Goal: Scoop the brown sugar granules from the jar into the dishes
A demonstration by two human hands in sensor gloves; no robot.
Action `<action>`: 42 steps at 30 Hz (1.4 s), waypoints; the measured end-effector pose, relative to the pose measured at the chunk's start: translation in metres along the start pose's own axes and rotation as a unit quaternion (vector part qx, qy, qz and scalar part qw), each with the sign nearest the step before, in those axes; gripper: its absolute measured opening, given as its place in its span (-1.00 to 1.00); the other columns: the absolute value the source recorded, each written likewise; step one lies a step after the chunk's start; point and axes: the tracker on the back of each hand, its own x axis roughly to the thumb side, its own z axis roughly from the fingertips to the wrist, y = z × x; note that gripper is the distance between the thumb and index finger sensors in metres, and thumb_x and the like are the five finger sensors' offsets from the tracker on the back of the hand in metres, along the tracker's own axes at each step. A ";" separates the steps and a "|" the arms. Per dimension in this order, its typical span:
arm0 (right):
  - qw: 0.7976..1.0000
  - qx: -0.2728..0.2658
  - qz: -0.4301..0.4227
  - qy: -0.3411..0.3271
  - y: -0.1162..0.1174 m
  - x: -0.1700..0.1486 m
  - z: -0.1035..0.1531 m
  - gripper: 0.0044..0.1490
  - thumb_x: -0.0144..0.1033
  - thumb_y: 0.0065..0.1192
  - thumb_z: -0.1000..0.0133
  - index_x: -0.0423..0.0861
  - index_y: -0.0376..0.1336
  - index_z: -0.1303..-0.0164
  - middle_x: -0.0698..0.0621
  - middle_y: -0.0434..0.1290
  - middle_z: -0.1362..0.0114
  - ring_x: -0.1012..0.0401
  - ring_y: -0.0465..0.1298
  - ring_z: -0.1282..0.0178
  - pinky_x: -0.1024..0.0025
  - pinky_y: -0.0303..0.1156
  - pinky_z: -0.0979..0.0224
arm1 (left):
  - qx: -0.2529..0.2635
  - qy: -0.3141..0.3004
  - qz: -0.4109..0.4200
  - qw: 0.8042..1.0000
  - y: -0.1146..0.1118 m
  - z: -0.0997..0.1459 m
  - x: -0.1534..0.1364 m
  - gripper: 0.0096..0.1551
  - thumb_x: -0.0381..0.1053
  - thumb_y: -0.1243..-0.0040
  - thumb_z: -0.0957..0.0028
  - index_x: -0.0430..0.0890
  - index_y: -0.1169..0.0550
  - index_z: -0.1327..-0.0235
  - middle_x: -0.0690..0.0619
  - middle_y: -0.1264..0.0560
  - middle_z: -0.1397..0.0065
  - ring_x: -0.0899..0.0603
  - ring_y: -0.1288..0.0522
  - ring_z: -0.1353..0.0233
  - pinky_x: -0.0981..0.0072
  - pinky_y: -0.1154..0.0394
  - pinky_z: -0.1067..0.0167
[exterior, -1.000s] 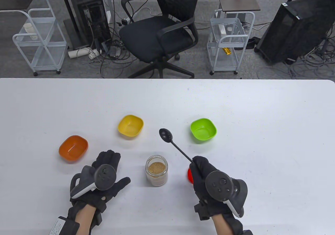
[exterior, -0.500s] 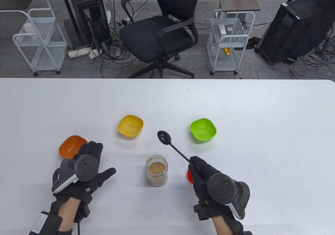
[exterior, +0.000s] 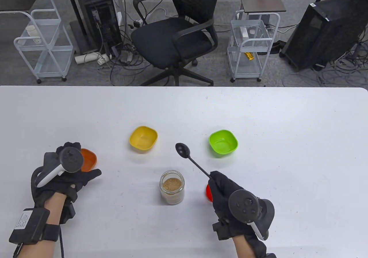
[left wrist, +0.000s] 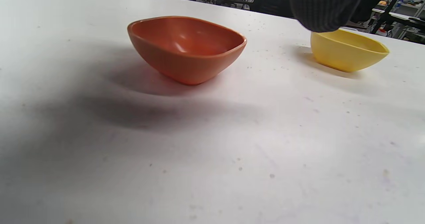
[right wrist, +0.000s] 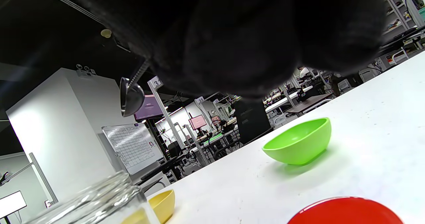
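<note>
Right hand (exterior: 227, 192) grips the handle end of a black spoon (exterior: 191, 160), fingers curled round it, with the spoon's head raised over the table (exterior: 258, 120) between the yellow dish (exterior: 143, 137) and the green dish (exterior: 223, 143); the head appears to carry nothing. Left hand (exterior: 67, 174) holds nothing, fingers extended and relaxed, positioned over the near edge of the orange dish (exterior: 89, 159), which it partly covers in the table view. Whether it touches the dish cannot be determined. The jar (exterior: 172, 187) stands open near the front of the table, between the two hands, filled to a good level with brown sugar (exterior: 172, 184). All three dishes show bare interiors; no sugar is seen in any of them, so by my assessment no transfer has been completed and all three fills remain outstanding. The spoon has not yet entered the jar. A red round item (exterior: 208, 192), presumably the jar's lid, lies under the right hand and is mostly hidden. The right wrist view is largely blocked by the glove, and the left wrist view shows only a fingertip.
</note>
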 end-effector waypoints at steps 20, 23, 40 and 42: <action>1.000 -0.001 0.001 0.021 0.001 -0.011 -0.004 -0.53 -0.05 0.28 -0.17 0.05 0.44 -0.23 0.18 0.71 0.20 0.24 0.72 0.47 0.20 0.72 0.07 | -0.045 0.047 0.039 0.997 -0.020 -0.047 -0.017 0.52 0.46 -0.28 -0.13 -0.38 0.30 -0.69 -0.43 0.23 -0.81 -0.55 0.07 -0.80 -0.41 -0.12 -0.65; 1.000 0.000 0.001 0.020 0.001 -0.010 -0.003 -0.53 -0.05 0.28 -0.17 0.05 0.44 -0.23 0.18 0.71 0.20 0.24 0.72 0.47 0.20 0.72 0.07 | -0.037 0.040 0.034 0.998 -0.020 -0.047 -0.016 0.49 0.44 -0.28 -0.16 -0.38 0.28 -0.70 -0.43 0.21 -0.80 -0.55 0.01 -0.78 -0.35 -0.15 -0.66; 1.000 0.021 -0.005 0.016 0.009 -0.009 -0.004 -0.53 -0.05 0.28 -0.17 0.05 0.44 -0.23 0.18 0.71 0.19 0.24 0.72 0.47 0.20 0.72 0.07 | 0.024 -0.092 0.051 0.994 -0.029 -0.008 0.030 0.42 0.45 -0.32 -0.15 -0.38 0.13 -0.74 -0.44 0.11 -0.78 -0.56 -0.07 -0.68 -0.26 -0.27 -0.60; 0.999 0.029 -0.014 0.019 0.010 -0.010 -0.005 -0.53 -0.05 0.28 -0.17 0.05 0.44 -0.23 0.18 0.71 0.19 0.24 0.72 0.47 0.20 0.72 0.07 | 0.026 -0.109 0.057 0.992 -0.028 0.000 0.039 0.42 0.45 -0.32 -0.15 -0.38 0.12 -0.74 -0.44 0.10 -0.78 -0.56 -0.07 -0.68 -0.25 -0.27 -0.60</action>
